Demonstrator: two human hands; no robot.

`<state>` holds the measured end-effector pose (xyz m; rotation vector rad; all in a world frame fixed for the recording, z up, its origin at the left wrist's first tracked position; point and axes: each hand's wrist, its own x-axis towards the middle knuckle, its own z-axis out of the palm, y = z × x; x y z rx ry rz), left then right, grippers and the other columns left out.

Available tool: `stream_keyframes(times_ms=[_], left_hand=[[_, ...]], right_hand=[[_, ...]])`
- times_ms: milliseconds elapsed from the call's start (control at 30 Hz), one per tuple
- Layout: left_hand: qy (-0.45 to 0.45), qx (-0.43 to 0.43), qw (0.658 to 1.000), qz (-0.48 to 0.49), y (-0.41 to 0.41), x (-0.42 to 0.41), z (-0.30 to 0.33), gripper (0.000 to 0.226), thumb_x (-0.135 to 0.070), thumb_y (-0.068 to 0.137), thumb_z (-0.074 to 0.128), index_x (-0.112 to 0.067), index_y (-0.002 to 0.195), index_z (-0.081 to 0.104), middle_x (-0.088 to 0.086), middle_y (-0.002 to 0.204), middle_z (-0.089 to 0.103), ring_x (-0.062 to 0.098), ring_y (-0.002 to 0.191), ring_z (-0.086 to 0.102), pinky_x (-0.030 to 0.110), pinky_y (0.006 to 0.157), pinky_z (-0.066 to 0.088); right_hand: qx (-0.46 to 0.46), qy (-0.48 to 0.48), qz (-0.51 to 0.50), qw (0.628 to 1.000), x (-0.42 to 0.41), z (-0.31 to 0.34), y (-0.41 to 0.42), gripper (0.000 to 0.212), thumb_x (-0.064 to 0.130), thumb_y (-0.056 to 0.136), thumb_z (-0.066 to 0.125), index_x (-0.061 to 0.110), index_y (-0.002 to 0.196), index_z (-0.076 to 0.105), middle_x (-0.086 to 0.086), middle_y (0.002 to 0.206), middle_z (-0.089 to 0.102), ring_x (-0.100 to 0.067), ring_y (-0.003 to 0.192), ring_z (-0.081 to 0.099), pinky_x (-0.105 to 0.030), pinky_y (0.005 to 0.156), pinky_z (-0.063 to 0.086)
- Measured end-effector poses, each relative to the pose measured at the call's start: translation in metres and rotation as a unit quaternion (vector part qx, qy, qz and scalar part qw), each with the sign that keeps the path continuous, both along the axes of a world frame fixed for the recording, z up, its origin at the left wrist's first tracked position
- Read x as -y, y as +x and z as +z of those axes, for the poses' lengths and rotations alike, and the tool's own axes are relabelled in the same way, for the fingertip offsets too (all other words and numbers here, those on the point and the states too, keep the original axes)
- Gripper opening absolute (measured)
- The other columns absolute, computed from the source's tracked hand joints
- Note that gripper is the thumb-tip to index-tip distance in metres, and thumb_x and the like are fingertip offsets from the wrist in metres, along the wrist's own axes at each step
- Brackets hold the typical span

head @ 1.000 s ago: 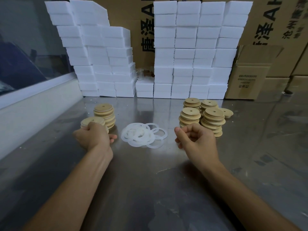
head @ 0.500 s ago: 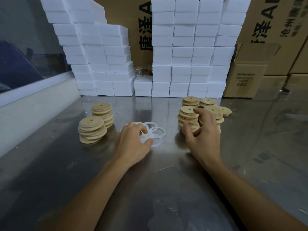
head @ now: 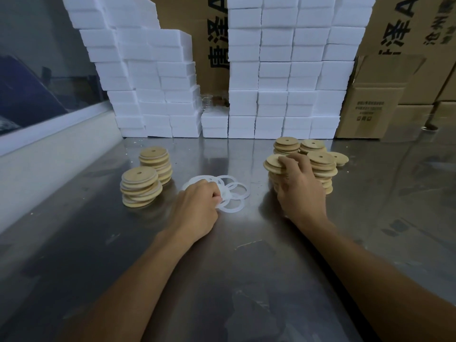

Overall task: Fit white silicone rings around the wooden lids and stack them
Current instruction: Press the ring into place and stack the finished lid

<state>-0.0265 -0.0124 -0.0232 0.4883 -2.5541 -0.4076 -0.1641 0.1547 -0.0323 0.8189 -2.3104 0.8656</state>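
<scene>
A loose heap of white silicone rings (head: pixel 230 191) lies mid-table. My left hand (head: pixel 197 208) rests on its near left side, fingers curled and pinching a ring. Two stacks of wooden lids with white rings stand at the left: a near one (head: pixel 140 190) and a far one (head: pixel 156 162). At the right stand several stacks of bare wooden lids (head: pixel 320 169). My right hand (head: pixel 298 188) grips the top lid (head: pixel 272 164) of the nearest right stack, tilting it up at its left edge.
The steel table (head: pixel 222 280) carries walls of white foam blocks (head: pixel 283 70) along the back, with cardboard boxes (head: pixel 370 109) behind and at the right. A white ledge (head: pixel 49 154) and a window run along the left. A single lid (head: pixel 339 157) lies flat at the far right.
My left hand left the near left stack and moved right onto the rings. My right hand reached forward from a fist and took hold of the top lid of the right stack.
</scene>
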Motion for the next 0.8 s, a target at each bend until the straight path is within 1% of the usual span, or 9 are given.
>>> stream_keyframes(times_ms=[167,233,267,300,400,433,500,633,800], left_hand=[[0.03,-0.113,0.993,-0.001,0.0,-0.001,0.006,0.02,-0.008,0.094,0.055,-0.019,0.078,0.049,0.0,0.081,0.06,0.019,0.071,0.052,0.031,0.059,0.038],[0.127,-0.167,0.978,-0.009,0.0,-0.003,0.011,0.024,-0.007,0.095,0.053,-0.021,0.075,0.052,-0.002,0.076,0.063,0.016,0.07,0.056,0.029,0.06,0.042],[0.219,-0.185,0.958,-0.021,0.0,-0.005,0.014,0.026,-0.008,0.095,0.053,-0.021,0.073,0.055,-0.002,0.074,0.065,0.014,0.067,0.056,0.027,0.06,0.044],[0.334,-0.195,0.921,-0.045,0.0,-0.006,0.018,0.029,-0.009,0.097,0.052,-0.021,0.071,0.059,-0.002,0.073,0.066,0.013,0.064,0.055,0.025,0.059,0.044],[0.618,-0.186,0.751,-0.141,0.005,-0.008,0.03,0.047,-0.011,0.101,0.045,-0.021,0.062,0.069,-0.001,0.072,0.064,0.015,0.066,0.052,0.028,0.058,0.042],[0.667,-0.185,0.704,-0.16,0.006,-0.008,0.032,0.048,-0.012,0.101,0.044,-0.019,0.062,0.07,0.0,0.073,0.063,0.015,0.069,0.052,0.028,0.058,0.041],[0.707,-0.178,0.664,-0.168,0.007,-0.008,0.035,0.038,-0.012,0.1,0.044,-0.013,0.072,0.07,0.005,0.081,0.064,0.019,0.078,0.055,0.032,0.06,0.043],[0.7,-0.132,0.69,-0.128,0.003,-0.018,0.03,0.019,-0.011,0.102,0.043,-0.001,0.108,0.058,0.021,0.117,0.063,0.038,0.105,0.064,0.043,0.067,0.056],[0.63,-0.115,0.765,-0.061,-0.001,-0.032,0.023,0.024,-0.016,0.105,0.041,0.0,0.115,0.056,0.019,0.114,0.067,0.033,0.094,0.071,0.04,0.066,0.061]], right_hand=[[-0.025,-0.089,0.07,0.993,-0.005,0.004,0.01,0.034,-0.003,0.084,0.06,0.002,0.118,0.063,-0.013,0.128,0.054,-0.032,0.097,0.058,-0.048,0.07,0.053],[-0.042,-0.136,0.099,0.985,-0.007,0.005,0.014,0.034,-0.005,0.084,0.057,0.003,0.116,0.064,-0.016,0.132,0.05,-0.015,0.101,0.05,-0.039,0.075,0.052],[-0.048,-0.143,0.106,0.983,-0.007,0.005,0.017,0.034,-0.004,0.085,0.057,0.005,0.117,0.065,-0.018,0.135,0.048,-0.008,0.101,0.045,-0.034,0.074,0.049],[-0.054,-0.142,0.11,0.982,-0.006,0.005,0.02,0.034,-0.003,0.086,0.058,0.007,0.119,0.064,-0.017,0.137,0.047,-0.006,0.1,0.044,-0.033,0.073,0.048],[-0.055,-0.126,0.117,0.983,-0.001,0.002,0.03,0.034,0.006,0.094,0.057,0.017,0.126,0.057,-0.01,0.125,0.058,-0.022,0.097,0.057,-0.043,0.069,0.054],[-0.04,-0.122,0.126,0.984,0.001,0.002,0.032,0.034,0.008,0.095,0.054,0.02,0.127,0.054,-0.006,0.114,0.064,-0.026,0.09,0.061,-0.045,0.068,0.054],[0.0,-0.111,0.164,0.98,0.004,0.001,0.036,0.037,0.002,0.092,0.05,0.019,0.125,0.054,-0.003,0.091,0.068,-0.028,0.074,0.065,-0.046,0.064,0.053],[0.005,-0.133,0.235,0.963,0.008,0.002,0.044,0.038,-0.006,0.076,0.05,0.011,0.107,0.065,0.003,0.074,0.065,-0.016,0.061,0.058,-0.04,0.058,0.049],[0.13,-0.126,0.352,0.918,0.01,0.002,0.051,0.028,0.018,0.089,0.042,0.018,0.101,0.067,0.0,0.078,0.064,-0.02,0.071,0.057,-0.045,0.061,0.052]])
